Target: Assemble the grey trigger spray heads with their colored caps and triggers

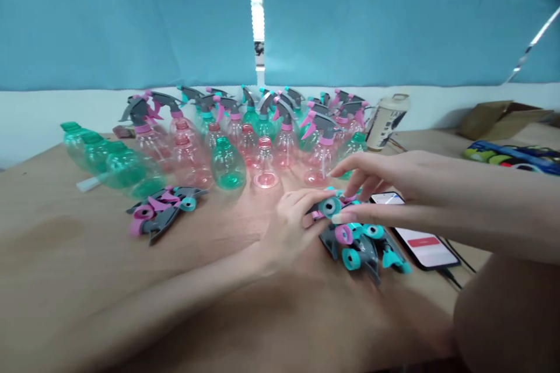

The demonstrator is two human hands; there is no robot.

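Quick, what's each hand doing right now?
Left hand: closed on a teal-collared spray head.
Right hand: thumb and fingers at the same spray head; whether they grip it can't be told.

Left hand — at right-hand pile of spray heads | right hand — same pile

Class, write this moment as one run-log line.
left hand: fingers on spray head | right hand: thumb and fingers apart, same spot | bottles: beyond hands, some topless | phone: screen lit
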